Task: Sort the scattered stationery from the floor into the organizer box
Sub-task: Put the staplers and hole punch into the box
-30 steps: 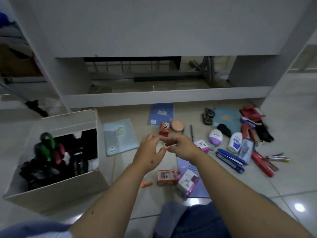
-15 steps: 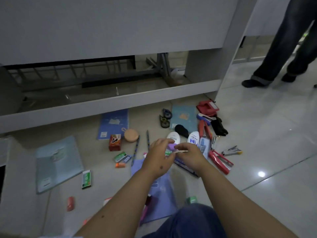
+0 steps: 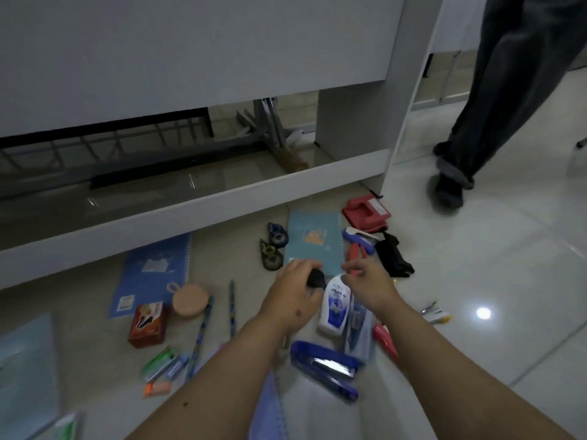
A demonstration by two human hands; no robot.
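Stationery lies scattered on the tiled floor. My left hand (image 3: 293,295) is closed over a small black rounded object (image 3: 316,278) at the near edge of a teal notebook (image 3: 314,241). My right hand (image 3: 370,284) hovers just right of it with fingers apart, above a white and blue bottle (image 3: 333,308). A blue stapler (image 3: 324,368) lies close below my hands. The organizer box is out of view.
A blue notebook (image 3: 152,274), red box (image 3: 148,323), round peach case (image 3: 190,300), two pencils (image 3: 232,308), tape dispensers (image 3: 273,249), a red hole punch (image 3: 367,214) and red pliers (image 3: 384,339) lie around. A white desk panel (image 3: 190,211) runs behind. A person's legs (image 3: 476,122) stand at right.
The view swung right, so the cardboard box left the frame. My hands moved apart and forward; the left one closed on the black object, the right one opened over the bottle.
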